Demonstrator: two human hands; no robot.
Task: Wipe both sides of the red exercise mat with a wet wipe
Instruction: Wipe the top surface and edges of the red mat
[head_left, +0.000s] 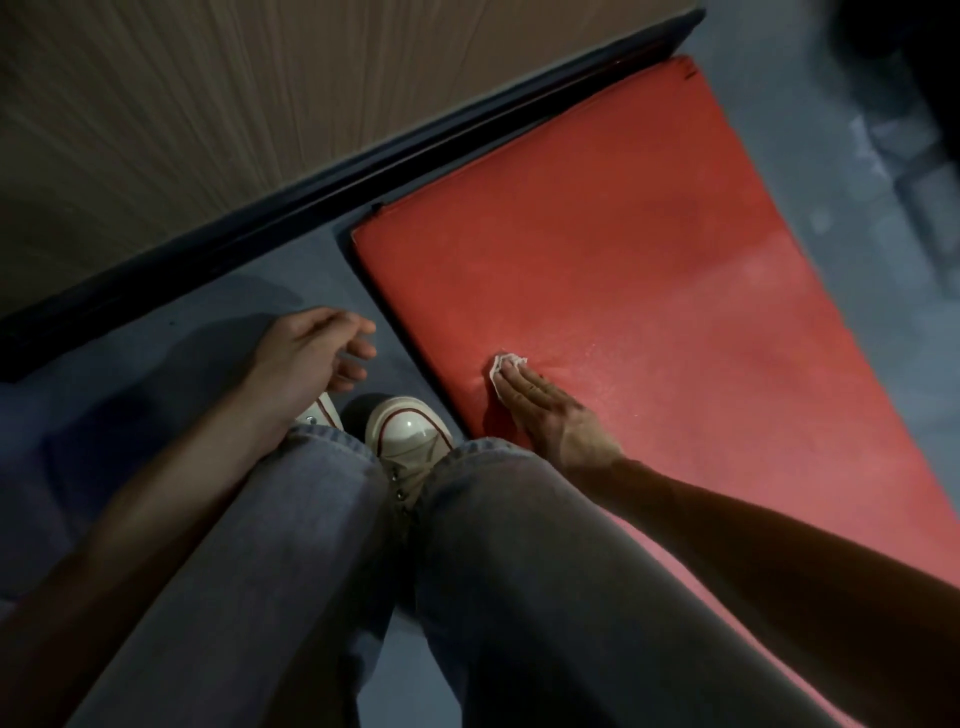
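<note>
While the straight fingers (511, 382) of the right hand (550, 415) press the wet wipe (503, 365) flat onto the red exercise mat (623, 249) near its close edge, the job looks barely begun — the upper face is only partly wiped, the underside untouched. The left hand (306, 353), loosely curled and holding nothing, hangs beside the mat over the grey floor (218, 312). White sneakers (408, 426) stand just off the mat's edge — the dark baseboard (363, 171) runs beyond it.
</note>
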